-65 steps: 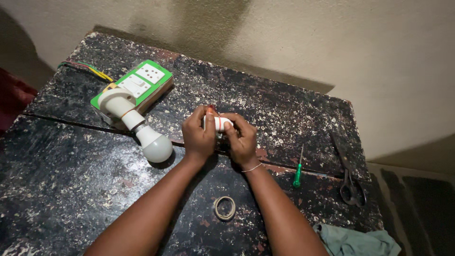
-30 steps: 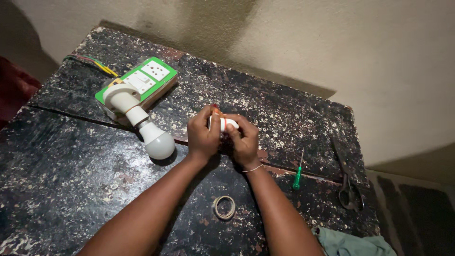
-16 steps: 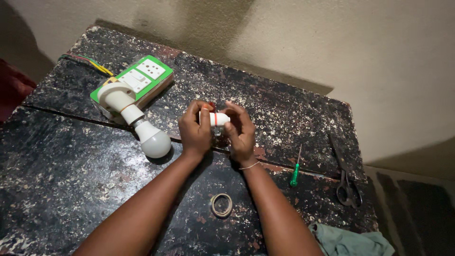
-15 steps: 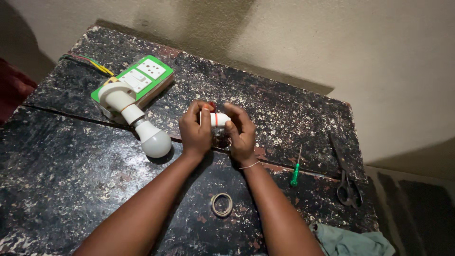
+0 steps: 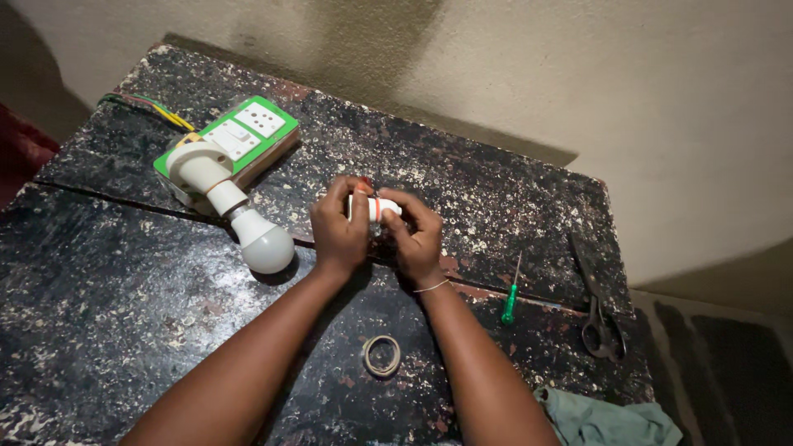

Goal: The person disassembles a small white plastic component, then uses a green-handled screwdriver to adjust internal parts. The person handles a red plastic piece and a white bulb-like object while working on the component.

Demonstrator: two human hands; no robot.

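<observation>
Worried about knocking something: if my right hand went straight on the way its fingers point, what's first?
Probably the left hand, just past the small white part both hold; right hand points up-left.

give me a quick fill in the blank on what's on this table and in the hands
1. Both hands, left hand and right hand, hold a small white part with an ____ band.
2. The bulb lies beside a ____ socket board.
3. The screwdriver has a ____ handle.
4. The scissors lie near the table's ____ edge.

Missing words: orange; green; green; right
</observation>
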